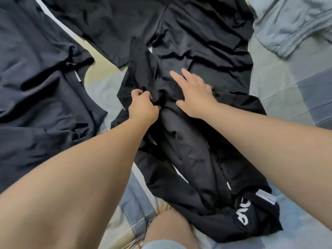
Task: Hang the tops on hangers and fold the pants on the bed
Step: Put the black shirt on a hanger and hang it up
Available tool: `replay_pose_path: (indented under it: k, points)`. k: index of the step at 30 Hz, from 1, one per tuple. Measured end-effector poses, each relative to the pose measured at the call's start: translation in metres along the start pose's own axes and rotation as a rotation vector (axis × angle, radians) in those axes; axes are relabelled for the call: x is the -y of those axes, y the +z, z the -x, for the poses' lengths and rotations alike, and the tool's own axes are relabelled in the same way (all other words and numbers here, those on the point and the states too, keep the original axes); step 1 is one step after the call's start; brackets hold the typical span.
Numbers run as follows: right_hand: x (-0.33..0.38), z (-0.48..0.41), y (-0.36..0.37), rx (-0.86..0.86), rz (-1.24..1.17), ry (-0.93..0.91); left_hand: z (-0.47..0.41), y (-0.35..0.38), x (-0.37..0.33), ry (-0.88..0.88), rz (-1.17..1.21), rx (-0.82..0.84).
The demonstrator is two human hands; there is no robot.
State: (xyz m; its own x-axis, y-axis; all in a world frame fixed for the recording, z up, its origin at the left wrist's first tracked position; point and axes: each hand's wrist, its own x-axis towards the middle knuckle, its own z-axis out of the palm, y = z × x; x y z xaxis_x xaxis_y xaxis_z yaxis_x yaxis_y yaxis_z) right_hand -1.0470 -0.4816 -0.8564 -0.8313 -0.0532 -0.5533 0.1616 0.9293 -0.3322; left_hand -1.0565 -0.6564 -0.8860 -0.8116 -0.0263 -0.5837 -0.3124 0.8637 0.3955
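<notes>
Bare knee (167,229) rests on a plaid bed sheet (287,83) — blue, grey, pale yellow. Up its middle lies a black garment (188,150) with white lettering; the left hand (143,105) bunches its cloth in curled fingers, the right hand (195,94) presses it flat, fingers spread. A navy top (39,78) lies left, a grey-blue garment (291,24) far right.

Black garments (188,159); blue-grey checked sheet (287,90).

Soft even daylight, wide-angle edge warp, slight motion blur
</notes>
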Motion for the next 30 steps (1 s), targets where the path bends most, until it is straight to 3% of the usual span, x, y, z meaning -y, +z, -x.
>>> replay_pose_path:
  k: [3,8,12,14,17,21,27,30]
  points:
    - [0.005,-0.023,0.011,0.145,-0.108,-0.005,-0.003,-0.001,0.015,0.077,0.016,0.03]
    - [0.018,-0.029,0.02,0.176,-0.067,0.028,-0.002,-0.007,0.034,0.219,0.061,0.099]
    - [0.026,-0.021,0.016,0.25,-0.041,-0.009,0.023,-0.003,0.048,0.425,0.051,0.303]
    - [0.03,-0.013,0.014,0.303,0.03,-0.033,0.039,0.007,0.052,0.458,-0.088,0.359]
    - [0.028,0.01,0.011,0.327,0.145,0.005,0.068,0.026,0.058,0.395,-0.215,0.337]
    - [0.011,0.058,0.017,0.295,0.23,-0.043,0.121,0.04,0.064,0.319,-0.101,0.375]
    - [-0.004,0.149,0.018,0.325,-0.114,0.131,0.197,0.032,0.048,0.132,0.112,0.391]
    - [-0.019,0.201,0.01,0.264,-0.308,0.22,0.225,0.021,0.028,0.073,0.099,0.414]
